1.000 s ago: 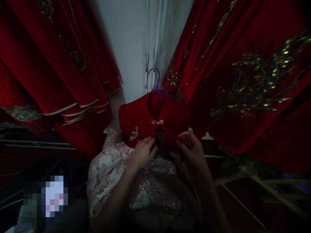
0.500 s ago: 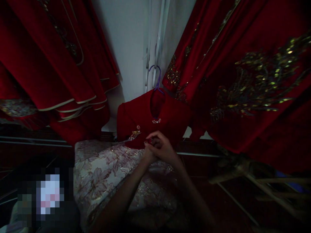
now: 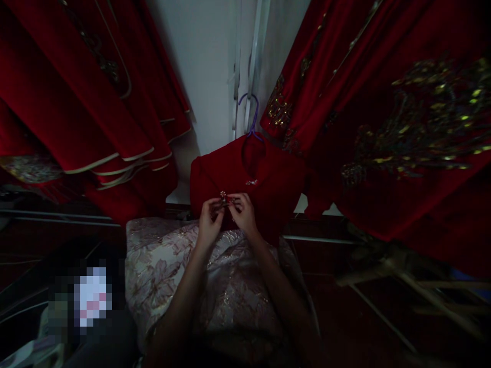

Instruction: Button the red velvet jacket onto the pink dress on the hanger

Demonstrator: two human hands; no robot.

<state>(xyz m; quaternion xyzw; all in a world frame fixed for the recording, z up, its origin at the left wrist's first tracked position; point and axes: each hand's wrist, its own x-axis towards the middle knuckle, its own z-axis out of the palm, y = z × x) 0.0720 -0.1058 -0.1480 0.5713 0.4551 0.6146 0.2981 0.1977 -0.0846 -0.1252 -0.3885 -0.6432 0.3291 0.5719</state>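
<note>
A small red velvet garment (image 3: 268,176) hangs on a purple hanger (image 3: 251,115) against the white wall. My left hand (image 3: 209,222) and my right hand (image 3: 243,214) meet at its chest, both pinching a small beaded clasp (image 3: 224,198) on the front. A second pearl clasp (image 3: 251,182) sits at the collar above. Below my forearms spreads a pale floral brocade skirt (image 3: 161,260).
Red garments with cream trim (image 3: 95,122) hang at the left. Red robes with gold embroidery (image 3: 414,128) hang at the right. White wall rails (image 3: 253,61) run up the middle. Pale wooden rods (image 3: 402,286) lie at the lower right; a blurred patch sits lower left.
My hands were apart at the garment's lower edge, came together, and have moved up to the clasp on its chest. The garment's front now lies closed.
</note>
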